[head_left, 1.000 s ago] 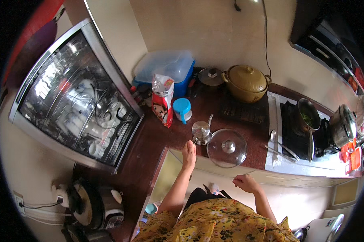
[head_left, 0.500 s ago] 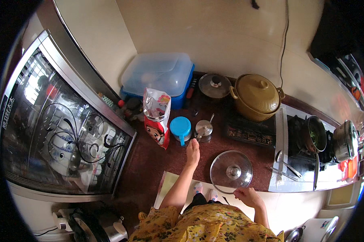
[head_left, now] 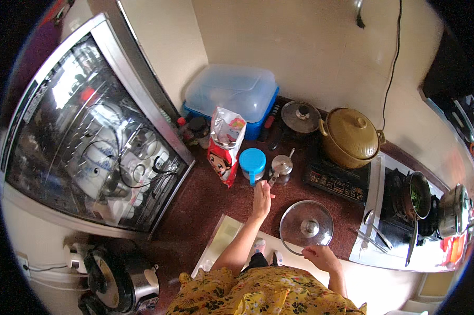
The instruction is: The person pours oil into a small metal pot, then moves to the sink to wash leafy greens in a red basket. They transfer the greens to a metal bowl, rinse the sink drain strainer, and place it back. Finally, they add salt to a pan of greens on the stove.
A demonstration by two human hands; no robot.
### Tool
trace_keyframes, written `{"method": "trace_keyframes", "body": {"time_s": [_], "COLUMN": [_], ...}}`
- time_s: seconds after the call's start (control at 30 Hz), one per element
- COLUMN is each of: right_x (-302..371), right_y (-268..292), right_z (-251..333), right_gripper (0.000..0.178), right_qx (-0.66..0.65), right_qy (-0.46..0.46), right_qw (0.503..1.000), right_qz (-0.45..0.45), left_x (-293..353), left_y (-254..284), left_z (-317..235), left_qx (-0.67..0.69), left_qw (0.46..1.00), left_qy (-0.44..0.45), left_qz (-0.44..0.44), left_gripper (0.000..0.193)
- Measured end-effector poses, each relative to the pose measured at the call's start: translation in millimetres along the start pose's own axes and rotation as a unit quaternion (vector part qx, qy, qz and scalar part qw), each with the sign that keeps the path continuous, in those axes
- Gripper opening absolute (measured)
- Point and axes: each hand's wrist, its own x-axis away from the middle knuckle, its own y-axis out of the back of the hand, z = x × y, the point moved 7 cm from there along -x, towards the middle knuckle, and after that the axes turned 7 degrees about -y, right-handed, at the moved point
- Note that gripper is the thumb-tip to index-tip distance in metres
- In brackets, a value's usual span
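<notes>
My left hand (head_left: 262, 201) reaches over the counter with its fingers stretched out, tips beside the handle of a small metal-topped seasoning jar (head_left: 282, 165). Whether they touch it is unclear. A thin spoon handle sticks up from that jar. Just left of it stands a clear jar with a blue lid (head_left: 253, 159). My right hand (head_left: 323, 258) is closed at the near rim of a round glass lid (head_left: 294, 215), fingertips against the edge. The lid has its knob up and reaches slightly past the counter's front edge.
An open red-and-silver bag (head_left: 225, 152) stands before a blue bin (head_left: 271, 105). At right are a brown casserole (head_left: 349, 139) by an induction cooker (head_left: 335, 184), a pan (head_left: 419, 194) on the stove, and a steel pot (head_left: 453, 210). A glass-fronted cabinet (head_left: 95, 157) fills the left.
The view has turned, so the counter things appear shifted right. My left hand has drawn slightly away from the jar's handle, its thumb now showing. My right hand stays at the lid's rim.
</notes>
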Motion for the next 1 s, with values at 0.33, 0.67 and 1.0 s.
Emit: {"method": "trace_keyframes", "body": {"time_s": [0.33,0.67,1.0], "right_x": [-30.6,-173.8,-233.4], "right_y": [-3.7,-58.4,-79.1], "right_z": [42.9,104.3,113.7], "right_gripper": [0.021,0.065,0.034], "right_qx": [0.03,-0.066,-0.072], "right_qy": [0.134,0.1,0.106], "right_qw": [0.99,0.992,0.982], "right_qz": [0.03,-0.025,-0.137], "left_x": [-10.6,-94.7,-89.0], "left_y": [89.1,92.5,134.1], "left_z": [-49.7,-123.1,-108.6], "left_qx": [-0.18,-0.551,-0.525], "left_qw": [0.957,0.832,0.834], "left_qy": [-0.14,-0.06,-0.171], "left_qz": [-0.178,-0.03,0.026], "left_gripper": [0.021,0.046,0.023]}}
